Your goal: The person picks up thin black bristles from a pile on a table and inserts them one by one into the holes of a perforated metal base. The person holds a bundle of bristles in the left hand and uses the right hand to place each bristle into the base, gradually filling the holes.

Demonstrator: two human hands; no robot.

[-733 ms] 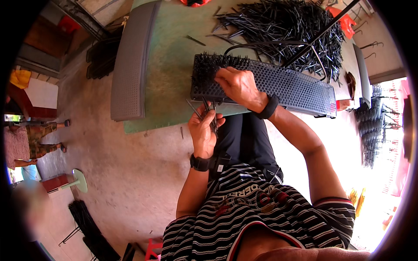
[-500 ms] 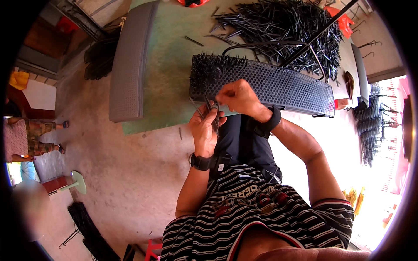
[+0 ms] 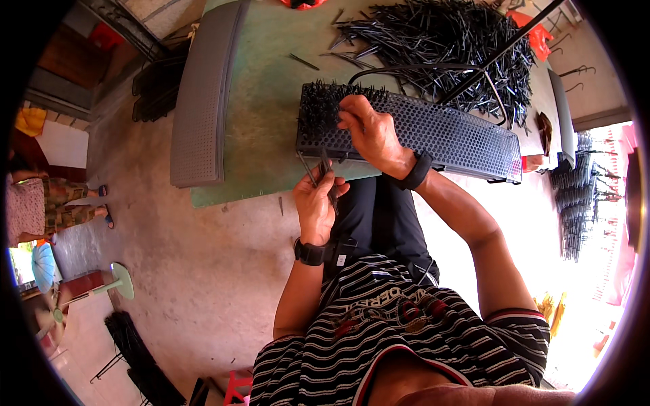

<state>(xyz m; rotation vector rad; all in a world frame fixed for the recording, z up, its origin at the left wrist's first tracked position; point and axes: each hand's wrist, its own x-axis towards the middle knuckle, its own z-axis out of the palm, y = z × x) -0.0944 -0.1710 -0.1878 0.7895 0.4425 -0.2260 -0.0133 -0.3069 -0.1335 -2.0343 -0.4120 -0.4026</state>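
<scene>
A long dark rack with a honeycomb of round holes lies across the near side of the green table. Upright thin dark pieces crowd its left end. My right hand is over the rack at the edge of that filled part, its fingers pinched; what is between the fingertips is hidden. Just in front of the rack's left end, my left hand is closed on a few thin dark pointed pieces, which stick up between thumb and fingers.
A big heap of thin dark pieces covers the back right of the green table. Black metal rods cross above it. Stacked grey perforated sheets line the left edge. Another person stands far left, near a fan.
My right hand has moved forward and up, from beside my left hand to over the rack's filled end. My left hand stays nearly in place, holding its pieces.
</scene>
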